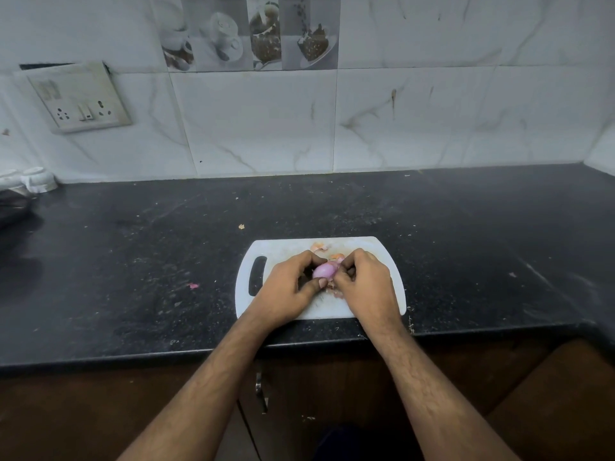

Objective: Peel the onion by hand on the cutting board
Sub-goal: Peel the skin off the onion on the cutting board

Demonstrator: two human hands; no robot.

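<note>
A small pink onion [322, 270] with a smooth, shiny surface is held just above the white cutting board [289, 247], between both hands. My left hand [289, 287] grips it from the left, thumb under it and fingers curled over the top. My right hand [362, 284] pinches at its right end, where a bit of loose skin [336, 259] sticks up. Dry peel scraps [318, 246] lie on the board behind the hands, and more show under my right hand.
The board lies near the front edge of a black stone counter [133, 261], its handle slot [257, 276] to the left. Small peel bits [193, 286] dot the counter. White cups [38, 179] stand far left by the tiled wall, under a wall socket [83, 99].
</note>
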